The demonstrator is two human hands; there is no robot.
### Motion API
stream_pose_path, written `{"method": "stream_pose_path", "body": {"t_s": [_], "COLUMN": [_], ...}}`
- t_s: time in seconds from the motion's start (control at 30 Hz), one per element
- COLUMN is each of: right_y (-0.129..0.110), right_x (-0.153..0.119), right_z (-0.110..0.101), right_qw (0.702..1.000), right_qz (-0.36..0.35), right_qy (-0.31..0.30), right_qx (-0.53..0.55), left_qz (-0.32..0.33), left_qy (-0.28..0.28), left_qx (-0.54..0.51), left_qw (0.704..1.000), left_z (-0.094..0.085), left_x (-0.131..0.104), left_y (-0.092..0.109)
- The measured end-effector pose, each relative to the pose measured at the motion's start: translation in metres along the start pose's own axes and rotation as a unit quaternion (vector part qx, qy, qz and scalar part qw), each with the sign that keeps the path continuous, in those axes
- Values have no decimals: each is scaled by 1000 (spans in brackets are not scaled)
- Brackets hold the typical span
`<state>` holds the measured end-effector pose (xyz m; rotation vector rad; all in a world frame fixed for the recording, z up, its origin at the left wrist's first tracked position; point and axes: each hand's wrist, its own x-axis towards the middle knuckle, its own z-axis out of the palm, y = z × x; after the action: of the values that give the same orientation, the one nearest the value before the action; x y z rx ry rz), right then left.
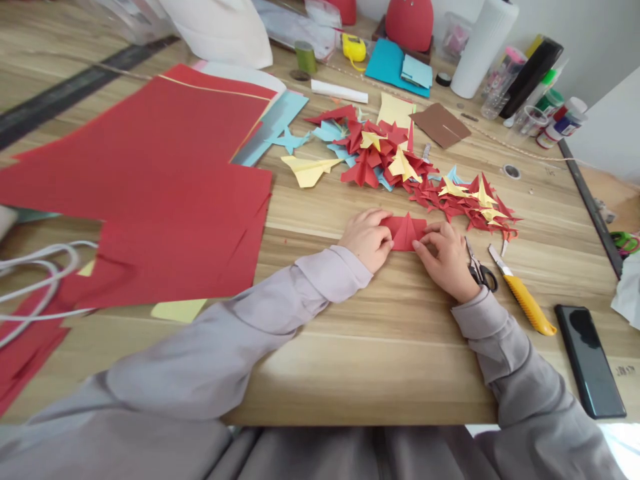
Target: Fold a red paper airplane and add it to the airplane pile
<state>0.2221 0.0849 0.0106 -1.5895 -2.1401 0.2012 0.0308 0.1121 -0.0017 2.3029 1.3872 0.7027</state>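
Note:
A small piece of folded red paper [407, 232] lies on the wooden table, with a raised triangular fold in its middle. My left hand [368, 238] grips its left end, fingers curled and thumb against the lower edge. At its right end my right hand [444, 257] pinches the paper between thumb and fingers. Just beyond it lies a heap of small folded paper figures [373, 150], mostly red with some yellow and blue. Close to my right wrist are black-handled scissors [481, 272] and a yellow utility knife [529, 303] with its blade out.
Large red paper sheets [185, 220] cover the left side, beside a coiled white cable [47, 280]. A black phone [590, 360] lies at the right. Along the back are a yellow tape measure [354, 48], a blue folder [390, 65] and several bottles [560, 123].

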Motion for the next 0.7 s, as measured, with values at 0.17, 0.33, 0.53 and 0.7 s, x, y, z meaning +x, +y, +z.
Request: {"method": "stream_pose_path", "body": {"t_s": [0.17, 0.33, 0.53, 0.7], "right_y": [-1, -2, -5, -7], "right_x": [1, 1, 4, 2], "right_z": [-5, -5, 1, 1], "right_qw": [999, 999, 995, 995], "right_qz": [-24, -39, -2, 8], "right_qy": [-10, -13, -19, -14], "right_qx": [-25, -34, -97, -96], "left_qz": [-10, -16, -24, -22], "left_qy": [-1, -1, 11, 3], "left_qx": [-9, -11, 11, 26], "left_qw": [1000, 1000, 1000, 999], "left_z": [-2, -4, -4, -3], "left_x": [1, 0, -2, -2], "left_y": [1, 3, 8, 8]}}
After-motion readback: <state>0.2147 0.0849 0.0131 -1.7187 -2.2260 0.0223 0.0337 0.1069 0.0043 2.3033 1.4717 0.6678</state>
